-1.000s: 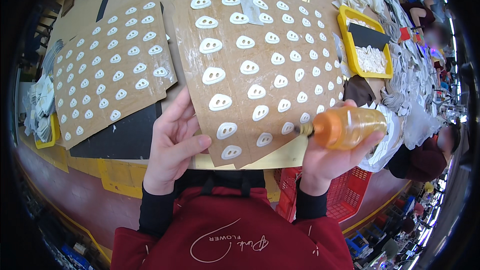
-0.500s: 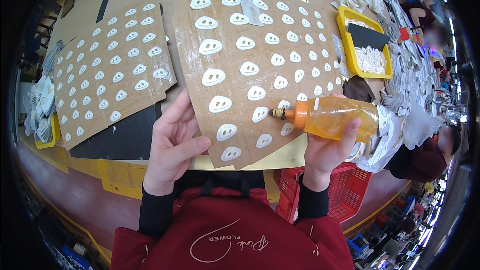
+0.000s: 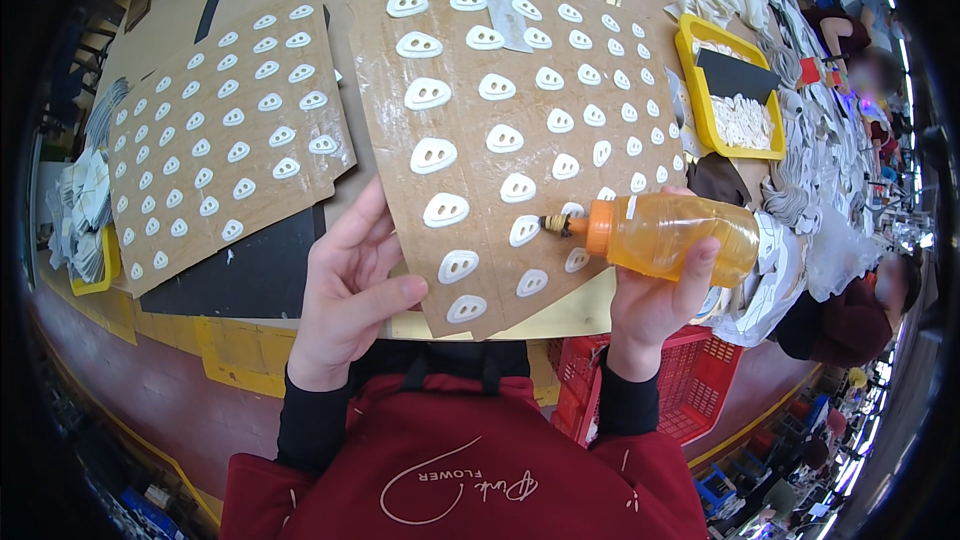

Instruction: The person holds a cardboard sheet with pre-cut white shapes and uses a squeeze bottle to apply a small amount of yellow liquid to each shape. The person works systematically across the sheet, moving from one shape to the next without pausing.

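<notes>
My left hand [image 3: 350, 285] grips the lower left edge of a brown cardboard sheet [image 3: 490, 248], thumb on top and fingers partly behind it. Rows of white, rounded triangular pieces [image 3: 445, 209], each with two holes, lie on the sheet. In my right hand [image 3: 650, 300] lies a tilted clear squeeze bottle [image 3: 690, 235] of amber liquid with an orange cap. Its dark tip, wound with a tan band, points left and is at the edge of one white piece [image 3: 524, 231]; whether they touch I cannot tell.
Another cardboard sheet [image 3: 190, 180] with similar pieces lies left, partly over a black board [image 3: 240, 275]. A yellow tray [image 3: 700, 105] holding white pieces stands at right, near piled fabric. Below the table edge sits a red basket [image 3: 700, 380]. Other people are at far right.
The cardboard sheet in my left hand has shifted slightly right. My right hand and the bottle are nearly in the same place.
</notes>
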Tool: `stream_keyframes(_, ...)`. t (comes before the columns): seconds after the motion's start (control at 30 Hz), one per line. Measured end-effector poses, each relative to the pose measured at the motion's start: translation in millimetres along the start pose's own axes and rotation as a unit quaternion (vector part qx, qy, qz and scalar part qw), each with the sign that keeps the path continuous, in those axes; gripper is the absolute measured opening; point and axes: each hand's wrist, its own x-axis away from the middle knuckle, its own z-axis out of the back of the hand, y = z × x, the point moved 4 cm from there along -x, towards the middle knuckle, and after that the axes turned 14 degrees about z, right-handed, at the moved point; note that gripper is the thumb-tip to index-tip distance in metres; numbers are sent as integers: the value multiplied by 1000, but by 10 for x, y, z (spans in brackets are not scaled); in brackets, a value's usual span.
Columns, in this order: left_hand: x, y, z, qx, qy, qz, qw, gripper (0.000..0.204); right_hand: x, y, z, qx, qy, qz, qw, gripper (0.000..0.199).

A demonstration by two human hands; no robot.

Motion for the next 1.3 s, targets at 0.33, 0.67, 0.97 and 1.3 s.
stream_keyframes(0.33, 5, 10, 7, -4, -17, 1, 1000, 79, -95, -30, -73, -16, -46, 14, 999, 48)
stream_keyframes(0.67, 21, 21, -2, -17, -28, -3, 999, 78, -141, -76, -160, 29, -96, 41, 994, 51)
stream_keyframes(0.97, 5, 47, -8, -37, -55, -16, 998, 76, -220, -133, -256, 56, -166, 37, 984, 56)
stream_keyframes(1.3, 29, 47, -12, -23, -67, -4, 997, 74, -333, -285, -408, 128, -282, 69, 948, 67)
